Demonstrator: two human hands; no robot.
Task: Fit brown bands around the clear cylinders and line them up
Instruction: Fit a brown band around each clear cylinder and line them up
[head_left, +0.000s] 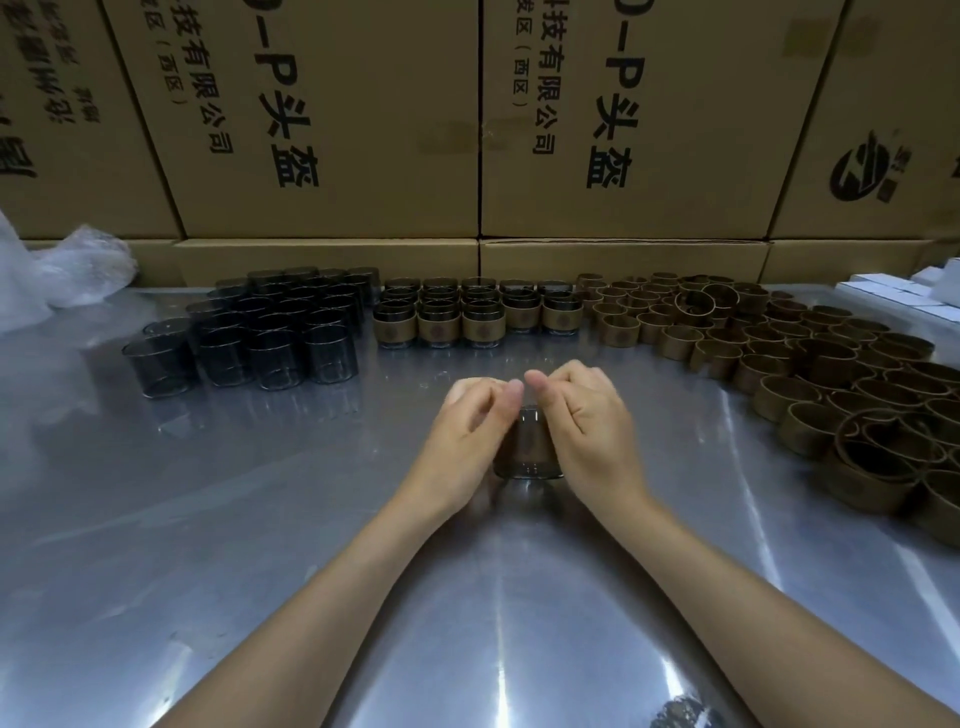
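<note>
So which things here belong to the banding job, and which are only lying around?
Job: cylinder gripped by left hand and right hand; bare cylinders; banded cylinders; loose bands.
Lying about: boxes; plastic bag; white packs.

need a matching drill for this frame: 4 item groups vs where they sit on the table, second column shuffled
Items:
1. bare cylinders
2. banded cylinders
3. loose brown bands
4. cylinder being worked on

Places:
A. right side, spreading toward the near edge
B. centre, between the left hand and right hand
C. back left
D. back centre, in rows

Pairs: 1-C, 2-D, 3-A, 4-B
</note>
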